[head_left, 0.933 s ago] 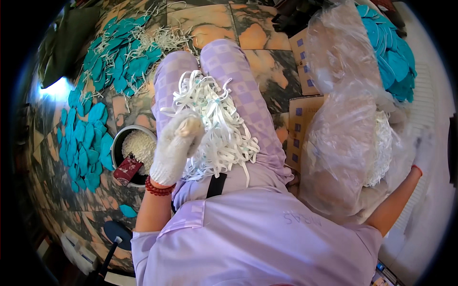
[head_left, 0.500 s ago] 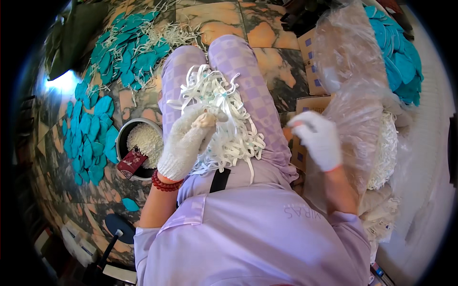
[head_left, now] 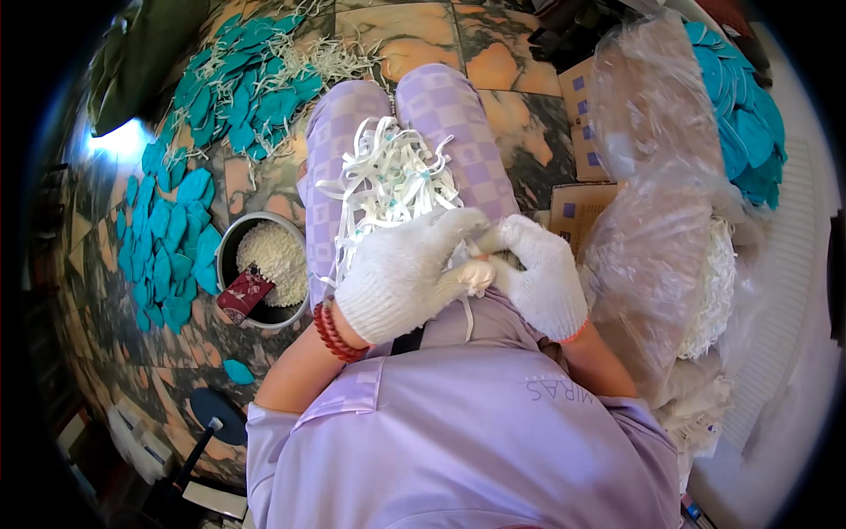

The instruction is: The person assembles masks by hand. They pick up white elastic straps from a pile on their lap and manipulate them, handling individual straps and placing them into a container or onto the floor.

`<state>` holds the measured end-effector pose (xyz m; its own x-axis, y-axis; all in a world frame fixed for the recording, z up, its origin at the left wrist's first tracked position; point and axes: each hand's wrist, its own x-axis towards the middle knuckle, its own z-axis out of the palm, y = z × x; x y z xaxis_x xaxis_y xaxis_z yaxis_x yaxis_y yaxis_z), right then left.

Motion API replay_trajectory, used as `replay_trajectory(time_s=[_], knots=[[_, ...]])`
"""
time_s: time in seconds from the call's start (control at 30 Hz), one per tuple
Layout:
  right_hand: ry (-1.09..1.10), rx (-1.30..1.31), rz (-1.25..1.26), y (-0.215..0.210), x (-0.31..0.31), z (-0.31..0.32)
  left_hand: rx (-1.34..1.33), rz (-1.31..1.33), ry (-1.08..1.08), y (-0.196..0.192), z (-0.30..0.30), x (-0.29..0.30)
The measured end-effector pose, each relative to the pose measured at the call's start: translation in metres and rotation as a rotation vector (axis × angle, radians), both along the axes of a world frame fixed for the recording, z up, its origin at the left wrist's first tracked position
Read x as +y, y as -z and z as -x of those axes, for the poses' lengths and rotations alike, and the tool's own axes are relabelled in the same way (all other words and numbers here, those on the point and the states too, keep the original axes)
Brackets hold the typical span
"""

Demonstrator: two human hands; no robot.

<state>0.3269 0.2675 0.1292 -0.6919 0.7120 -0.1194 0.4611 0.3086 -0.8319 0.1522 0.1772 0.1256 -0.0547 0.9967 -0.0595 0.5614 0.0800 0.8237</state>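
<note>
My left hand (head_left: pixel 401 278), in a white knit glove with a red bead bracelet at the wrist, meets my right hand (head_left: pixel 539 273) over my lap. The right one wears a matching glove. Both hands are closed, thumbs and fingers pinched at a small spot between them. What they grip is mostly hidden and too small to name. A heap of narrow white straps (head_left: pixel 401 172) with small teal bits lies on my thighs, just beyond the left hand. One loose strap end (head_left: pixel 468 319) hangs below the fingertips. The left thumb tip looks covered in something pale.
On the left stands a grey pot (head_left: pixel 231 300) of small white pieces, a dark red patterned packet (head_left: pixel 244 295) at its rim. Teal flat pieces (head_left: pixel 172 256) lie on the marble floor. To the right are cardboard boxes (head_left: pixel 582 207), clear plastic bags (head_left: pixel 648 176) and more teal pieces (head_left: pixel 745 115).
My right hand has moved left from beside the boxes to meet the left hand. My left hand has shifted right and slightly nearer to me. The strap heap stays on my lap.
</note>
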Motion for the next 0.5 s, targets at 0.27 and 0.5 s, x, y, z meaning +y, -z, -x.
replay_trajectory(time_s=[0.27, 0.5], knots=[[-0.234, -0.012, 0.065, 0.003, 0.013, -0.012, -0.156, 0.04, 0.009, 0.015, 0.011, -0.002], [0.011, 0.756, 0.634, 0.001, 0.005, 0.002, -0.417, 0.027, 0.057, 0.005, 0.014, -0.003]])
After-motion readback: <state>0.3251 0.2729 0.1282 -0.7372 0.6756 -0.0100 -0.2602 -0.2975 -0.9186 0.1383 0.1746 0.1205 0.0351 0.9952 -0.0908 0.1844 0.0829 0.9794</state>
